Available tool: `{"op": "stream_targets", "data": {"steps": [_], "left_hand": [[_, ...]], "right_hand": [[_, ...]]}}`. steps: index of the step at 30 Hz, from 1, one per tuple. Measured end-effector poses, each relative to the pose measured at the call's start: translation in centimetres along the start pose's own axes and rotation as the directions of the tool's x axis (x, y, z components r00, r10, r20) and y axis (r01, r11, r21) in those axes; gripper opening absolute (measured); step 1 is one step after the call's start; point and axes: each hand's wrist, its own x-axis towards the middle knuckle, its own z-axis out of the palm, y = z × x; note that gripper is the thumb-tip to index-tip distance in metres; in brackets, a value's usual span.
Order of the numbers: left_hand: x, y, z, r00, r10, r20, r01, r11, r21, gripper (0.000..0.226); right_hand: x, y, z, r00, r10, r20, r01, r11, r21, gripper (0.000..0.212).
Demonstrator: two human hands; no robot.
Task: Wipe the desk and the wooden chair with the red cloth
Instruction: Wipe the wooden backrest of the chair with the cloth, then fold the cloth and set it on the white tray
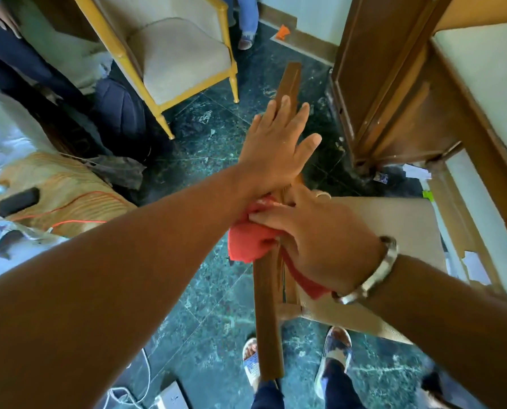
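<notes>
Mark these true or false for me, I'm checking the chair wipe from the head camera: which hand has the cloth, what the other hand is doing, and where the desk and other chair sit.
1. The right hand presses the red cloth against the wooden chair's top rail. True.
2. The left hand is closed in a fist around the cloth. False: it lies open and flat, fingers spread, further along the rail.
3. A metal bangle sits on the right wrist. True.
4. The desk stands to the left of the chair. False: it is on the right.
5. The cushioned yellow-framed armchair is lying on its side. False: it stands upright on the green floor.
</notes>
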Motion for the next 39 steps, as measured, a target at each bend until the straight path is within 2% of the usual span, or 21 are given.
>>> {"op": "stream_targets", "data": {"steps": [2,7,9,11,12,13,14,15,16,17,18,21,23,25,27,29,32,34,37,39], "left_hand": [[0.1,-0.1,0.0,1.000,0.029,0.006,-0.029,1.000,0.010,0.067],[0.2,0.1,0.0,0.999,0.018,0.027,-0.020,0.997,0.076,0.066],[-0.2,0.6,-0.5,0.998,0.009,0.059,-0.018,0.987,0.157,0.065],[-0.8,2.0,-1.6,0.985,0.131,0.116,-0.159,0.946,0.281,0.063],[-1.0,3.1,-2.2,0.963,0.215,0.164,-0.250,0.938,0.242,0.060],[-1.2,4.6,-2.9,0.937,0.272,0.220,-0.293,0.953,0.072,0.057],[-1.5,6.4,-3.7,0.909,0.279,0.308,-0.226,0.954,-0.198,0.059],[-1.8,8.4,-4.3,0.852,0.271,0.448,-0.033,0.881,-0.471,0.064],[-1.9,10.3,-4.7,0.760,0.282,0.585,0.175,0.779,-0.602,0.073],[-1.9,11.8,-4.8,0.672,0.316,0.669,0.284,0.725,-0.628,0.076],[-1.7,13.3,-4.6,0.626,0.359,0.692,0.289,0.718,-0.634,0.073],[-1.1,17.8,-4.0,0.575,0.497,0.650,0.125,0.732,-0.670,0.036],[-0.8,21.5,-3.7,0.521,0.583,0.623,0.055,0.706,-0.706,0.017],[-0.9,25.6,-3.6,0.449,0.655,0.608,0.014,0.675,-0.738,0.013],[-1.1,29.7,-3.3,0.394,0.695,0.601,-0.033,0.664,-0.747,0.016],[-1.1,33.4,-2.8,0.353,0.708,0.611,-0.041,0.665,-0.746,0.026],[-0.6,38.6,-1.8,0.299,0.709,0.638,-0.036,0.677,-0.735,0.030],[-0.6,42.5,-1.0,0.283,0.708,0.647,-0.051,0.684,-0.727,0.024],[-1.1,49.1,0.1,0.319,0.695,0.645,-0.108,0.703,-0.703,0.025],[-1.5,53.3,0.7,0.311,0.685,0.659,-0.140,0.719,-0.680,0.027]], "right_hand": [[-2.1,-1.4,0.2,1.000,-0.008,0.030,0.006,0.998,0.059,0.040],[-7.0,-2.5,-0.3,0.943,-0.165,0.289,0.098,0.968,0.233,0.042],[-6.8,-1.5,-1.2,0.952,-0.186,0.244,0.140,0.971,0.193,0.037],[-6.7,-0.2,-2.8,0.983,-0.051,0.178,0.015,0.980,0.200,0.025],[-6.7,0.6,-3.7,0.988,0.057,0.144,-0.088,0.972,0.218,0.034],[-6.9,1.4,-4.5,0.981,0.160,0.109,-0.183,0.952,0.245,0.040],[-7.4,2.3,-5.3,0.964,0.258,0.068,-0.267,0.925,0.271,0.044],[-8.2,3.2,-6.0,0.940,0.341,0.007,-0.327,0.897,0.299,0.047],[-9.2,4.0,-6.7,0.909,0.413,-0.065,-0.373,0.871,0.318,0.050],[-10.4,4.7,-7.2,0.871,0.470,-0.142,-0.407,0.853,0.327,0.052],[-11.7,5.3,-7.6,0.829,0.519,-0.207,-0.442,0.836,0.325,0.055],[-16.8,6.6,-8.9,0.716,0.636,-0.287,-0.536,0.764,0.358,0.064],[-20.8,7.5,-9.6,0.694,0.690,-0.205,-0.596,0.711,0.374,0.073],[-24.8,8.5,-10.3,0.698,0.714,-0.058,-0.630,0.650,0.425,0.078],[-29.1,9.8,-11.0,0.709,0.703,0.059,-0.615,0.575,0.539,0.076],[-33.7,11.4,-11.8,0.705,0.700,0.112,-0.587,0.489,0.645,0.071],[-40.8,13.7,-13.0,0.660,0.734,0.161,-0.557,0.335,0.759,0.059],[-45.3,15.2,-13.7,0.639,0.750,0.170,-0.564,0.307,0.767,0.049],[-51.7,17.2,-14.7,0.594,0.779,0.203,-0.578,0.237,0.781,0.033],[-55.9,18.0,-15.7,0.558,0.798,0.228,-0.599,0.197,0.776,0.030]]}}
